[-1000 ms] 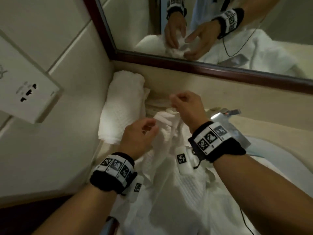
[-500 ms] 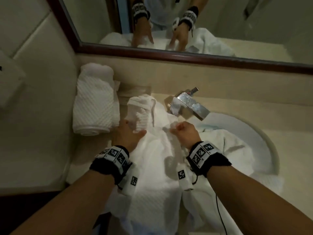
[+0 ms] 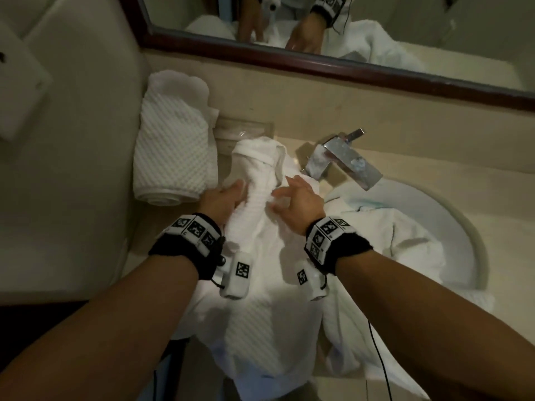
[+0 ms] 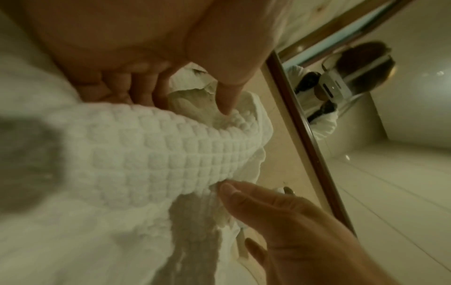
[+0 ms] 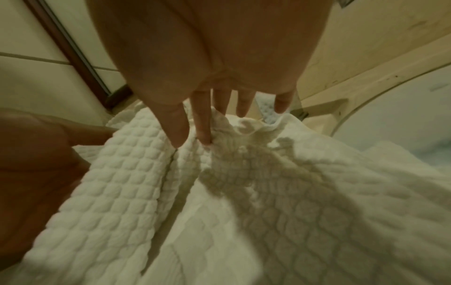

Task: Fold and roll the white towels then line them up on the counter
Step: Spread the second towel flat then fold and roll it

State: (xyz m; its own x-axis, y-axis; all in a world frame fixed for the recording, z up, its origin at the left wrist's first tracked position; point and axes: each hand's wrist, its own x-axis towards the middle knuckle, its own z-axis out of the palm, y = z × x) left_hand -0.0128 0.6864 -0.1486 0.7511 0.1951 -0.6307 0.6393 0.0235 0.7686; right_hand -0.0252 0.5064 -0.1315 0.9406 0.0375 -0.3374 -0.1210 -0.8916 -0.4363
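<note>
Fingers of the left hand (image 3: pixel 224 196) and right hand (image 3: pixel 298 202) lie straight, flanking the loose towel (image 3: pixel 260 227), probably to start folding; the rolled towel (image 3: pixel 173 149) waits at ten o'clock on the counter (image 3: pixel 434 180).

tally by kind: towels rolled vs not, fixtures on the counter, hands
Rolled towel: 1
Unrolled towels: 2, the worked towel and the sink towel
Faucet: 1
Sink: 1
Hands: 2, left hand, right hand
Total: 7
</note>
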